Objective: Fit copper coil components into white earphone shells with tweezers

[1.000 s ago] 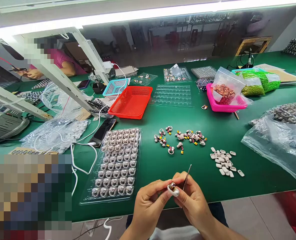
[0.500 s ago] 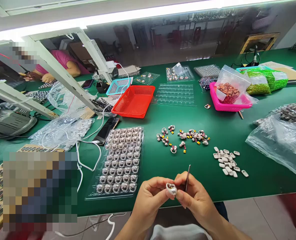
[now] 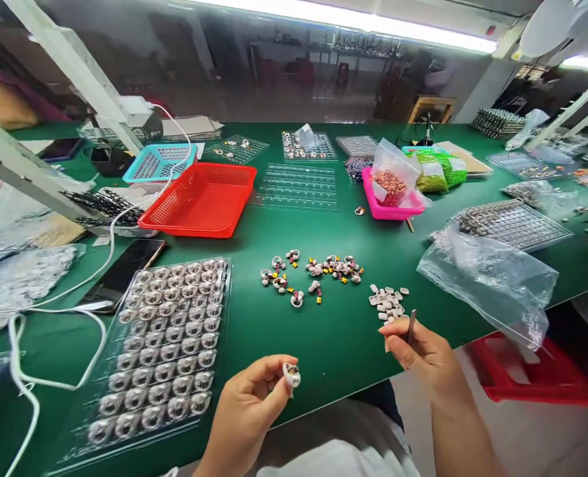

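Note:
Between thumb and fingers, my left hand (image 3: 254, 404) pinches a small white ring-shaped piece (image 3: 291, 375) above the front edge of the green table. My right hand (image 3: 420, 354) is closed around dark tweezers (image 3: 412, 326), their upper end pointing up. It hovers at the near side of a pile of small white caps (image 3: 387, 301). Beyond the hands, ring-shaped pieces with red and yellow parts (image 3: 341, 266) lie in a loose cluster. A clear tray (image 3: 227, 291) filled with rows of silvery-white ring pieces is left of my left hand.
A red basket (image 3: 199, 199) and a blue basket (image 3: 159, 162) stand at the back left. A phone (image 3: 125, 271) and white cable lie by the tray. The pink basket (image 3: 393, 211) holds a bag of copper-coloured parts. Plastic bags (image 3: 487, 278) lie at the right.
My right hand has moved away from the ring piece, rightwards to the white caps, still with the tweezers. My left hand keeps the ring piece. The view has turned right.

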Tool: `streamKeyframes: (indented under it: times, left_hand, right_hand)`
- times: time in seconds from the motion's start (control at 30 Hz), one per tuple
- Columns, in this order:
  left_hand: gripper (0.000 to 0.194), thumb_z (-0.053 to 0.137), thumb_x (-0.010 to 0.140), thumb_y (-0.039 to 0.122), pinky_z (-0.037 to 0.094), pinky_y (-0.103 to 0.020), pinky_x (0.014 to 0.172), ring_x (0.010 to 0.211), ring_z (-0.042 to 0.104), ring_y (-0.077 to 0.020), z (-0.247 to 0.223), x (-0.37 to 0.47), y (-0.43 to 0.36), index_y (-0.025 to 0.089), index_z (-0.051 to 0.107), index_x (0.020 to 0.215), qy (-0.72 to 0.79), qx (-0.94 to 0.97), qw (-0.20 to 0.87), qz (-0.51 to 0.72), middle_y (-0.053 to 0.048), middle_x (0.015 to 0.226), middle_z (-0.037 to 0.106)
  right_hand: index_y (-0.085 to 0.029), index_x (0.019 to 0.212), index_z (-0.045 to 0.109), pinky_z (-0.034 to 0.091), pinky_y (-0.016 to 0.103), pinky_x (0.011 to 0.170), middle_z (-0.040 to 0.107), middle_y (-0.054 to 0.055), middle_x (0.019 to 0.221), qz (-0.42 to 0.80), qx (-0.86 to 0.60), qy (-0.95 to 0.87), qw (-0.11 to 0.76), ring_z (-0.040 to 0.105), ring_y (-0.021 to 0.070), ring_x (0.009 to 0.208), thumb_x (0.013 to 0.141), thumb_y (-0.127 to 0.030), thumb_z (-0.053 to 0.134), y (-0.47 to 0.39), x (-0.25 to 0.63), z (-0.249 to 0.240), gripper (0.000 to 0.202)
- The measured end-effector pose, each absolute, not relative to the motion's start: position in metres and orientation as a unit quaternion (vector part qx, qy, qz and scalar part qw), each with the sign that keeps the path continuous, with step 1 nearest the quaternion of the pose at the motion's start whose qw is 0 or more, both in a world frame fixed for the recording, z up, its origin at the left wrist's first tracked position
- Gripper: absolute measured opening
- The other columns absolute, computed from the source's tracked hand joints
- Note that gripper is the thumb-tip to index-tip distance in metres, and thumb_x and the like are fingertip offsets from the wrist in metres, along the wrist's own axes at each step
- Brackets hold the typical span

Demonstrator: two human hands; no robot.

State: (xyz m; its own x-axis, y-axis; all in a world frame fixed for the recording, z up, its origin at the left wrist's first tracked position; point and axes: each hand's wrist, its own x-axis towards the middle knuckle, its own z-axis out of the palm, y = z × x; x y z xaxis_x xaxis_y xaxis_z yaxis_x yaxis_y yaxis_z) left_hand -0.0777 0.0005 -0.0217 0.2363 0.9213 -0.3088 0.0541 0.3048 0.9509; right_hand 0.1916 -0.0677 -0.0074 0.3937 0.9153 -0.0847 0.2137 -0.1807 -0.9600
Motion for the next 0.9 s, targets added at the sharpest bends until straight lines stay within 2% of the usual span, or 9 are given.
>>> streamKeyframes:
  times: [0.17,0.33,0.47,0.57,0.63,0.7,0.8,0.83,0.9]
  left_hand:
    - [0.023,0.081,0.071,0.035,0.053,-0.025,0.058,0.059,0.06,-0.0153,-0.023,-0.053,0.01,0.015,0.079,0.083,0.485,0.456,0.68,0.307,-0.003,0.062,0.068]
    - [0.028,0.085,0.068,0.035,0.05,-0.022,0.054,0.055,0.057,-0.011,-0.023,-0.034,0.019,0.011,0.078,0.08,0.44,0.33,0.778,0.304,-0.004,0.065,0.068]
    - [0.027,0.089,0.066,0.029,0.048,-0.018,0.052,0.055,0.057,-0.0085,-0.015,-0.031,0.025,0.009,0.077,0.08,0.409,0.229,0.837,0.283,-0.003,0.065,0.065]
    - [0.024,0.087,0.07,0.025,0.05,-0.016,0.054,0.058,0.059,-0.0077,-0.011,-0.035,0.026,0.008,0.077,0.085,0.402,0.186,0.849,0.29,-0.004,0.07,0.066]
    - [0.024,0.086,0.073,0.023,0.051,-0.015,0.054,0.06,0.061,-0.0076,-0.011,-0.039,0.027,0.007,0.078,0.089,0.397,0.16,0.854,0.295,-0.005,0.074,0.067]
    - [0.025,0.085,0.073,0.022,0.052,-0.015,0.055,0.061,0.062,-0.0078,-0.011,-0.045,0.027,0.007,0.078,0.091,0.388,0.137,0.861,0.299,-0.007,0.077,0.068]
    - [0.028,0.087,0.072,0.021,0.053,-0.015,0.056,0.062,0.063,-0.008,-0.012,-0.051,0.026,0.006,0.078,0.093,0.376,0.114,0.868,0.304,-0.007,0.077,0.069]
    - [0.029,0.087,0.071,0.021,0.053,-0.015,0.056,0.062,0.063,-0.0079,-0.011,-0.053,0.025,0.006,0.078,0.093,0.375,0.11,0.869,0.304,-0.007,0.077,0.069]
    - [0.03,0.088,0.07,0.021,0.053,-0.014,0.056,0.062,0.063,-0.0076,-0.011,-0.054,0.023,0.006,0.078,0.094,0.375,0.109,0.868,0.306,-0.007,0.076,0.07]
  right_hand:
    - [-0.022,0.092,0.072,0.043,0.029,0.06,0.067,0.004,0.077,0.193,-0.766,-0.449,0.419,0.058,0.0196,0.067,0.09,-0.046,0.062,-0.069,0.217,-0.007,0.026]
    - [-0.022,0.095,0.071,0.046,0.031,0.064,0.067,0.006,0.09,0.184,-0.743,-0.553,0.329,0.061,0.0205,0.073,0.096,-0.035,0.053,-0.048,0.228,-0.016,0.022]
    - [-0.024,0.108,0.071,0.047,0.032,0.067,0.066,0.007,0.099,0.134,-0.75,-0.606,0.23,0.062,0.0209,0.077,0.094,-0.027,0.055,-0.023,0.229,-0.026,0.022]
    - [-0.023,0.099,0.074,0.045,0.031,0.062,0.065,0.008,0.1,0.079,-0.738,-0.647,0.175,0.062,0.0222,0.079,0.089,-0.022,0.06,-0.008,0.233,-0.034,0.018]
    - [-0.022,0.087,0.075,0.044,0.031,0.059,0.065,0.01,0.097,0.058,-0.726,-0.661,0.182,0.062,0.0237,0.079,0.088,-0.021,0.059,-0.002,0.236,-0.038,0.017]
    - [-0.021,0.083,0.074,0.043,0.033,0.059,0.065,0.012,0.096,0.058,-0.716,-0.663,0.21,0.062,0.0259,0.082,0.092,-0.022,0.055,0.0,0.234,-0.039,0.021]
    - [-0.022,0.096,0.073,0.049,0.034,0.069,0.066,0.011,0.1,0.084,-0.684,-0.678,0.258,0.064,0.0253,0.089,0.097,-0.025,0.05,-0.008,0.217,-0.035,0.024]
    - [-0.023,0.101,0.072,0.051,0.033,0.075,0.067,0.009,0.101,0.106,-0.664,-0.685,0.28,0.065,0.0234,0.091,0.098,-0.026,0.05,-0.013,0.207,-0.034,0.022]
    - [-0.024,0.104,0.07,0.053,0.029,0.076,0.069,0.006,0.1,0.192,-0.613,-0.677,0.359,0.066,0.0195,0.088,0.098,-0.026,0.055,-0.025,0.182,-0.031,0.016]
